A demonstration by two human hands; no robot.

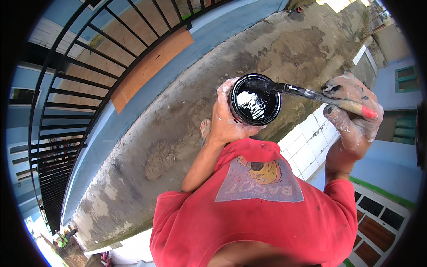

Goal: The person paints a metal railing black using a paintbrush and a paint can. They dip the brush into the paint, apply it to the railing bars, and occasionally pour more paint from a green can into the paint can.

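Observation:
My left hand [227, 115], spattered with white paint, is wrapped around a round can of glossy black paint [256, 100] in front of my chest. The handle of a paintbrush [310, 94] is pinched in my right hand [358, 111], which is smeared with white and black. The brush's black-coated head lies at the can's upper rim, over the opening; whether its bristles touch the paint inside cannot be told. The handle has a red end and black paint along its front part. The underside of the can is hidden.
A black metal railing [96, 50] curves along the left above a low blue wall [227, 25], with an orange-brown board [151, 68] against it. Stained concrete ground [186, 143] runs between this wall and white tiles [307, 143]. Another person [61, 238] is far off at lower left.

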